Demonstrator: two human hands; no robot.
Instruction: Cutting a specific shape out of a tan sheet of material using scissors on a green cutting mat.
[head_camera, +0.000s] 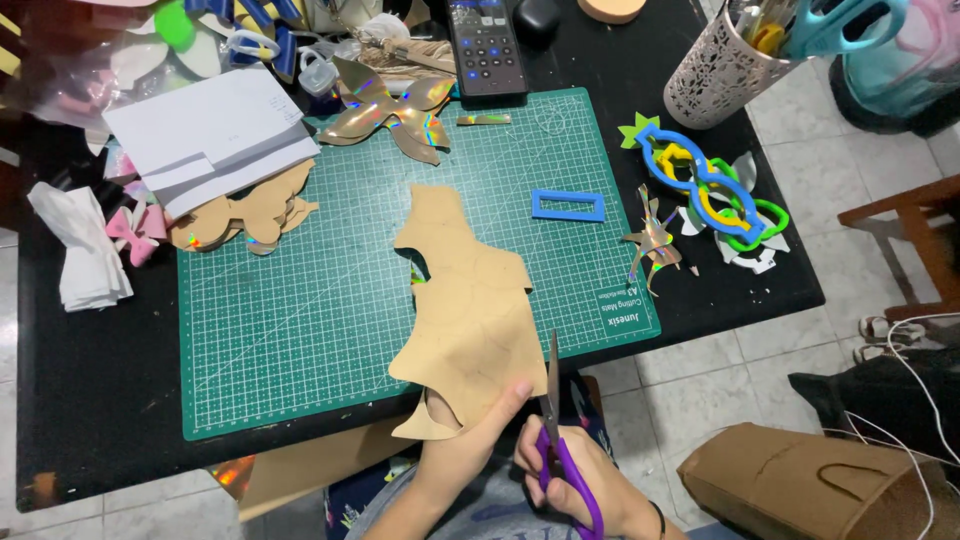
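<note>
Left hand pinching the near edge of a tan cardboard sheet lying over the green cutting mat on the black surface; right hand with grip closed through purple scissors, blades against the sheet's right edge; blue frame farther back on the mat

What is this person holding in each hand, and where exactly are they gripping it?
The left hand pinches the tan card sheet at its lower edge; the right hand holds the purple-handled scissors by the handle loops.
</note>
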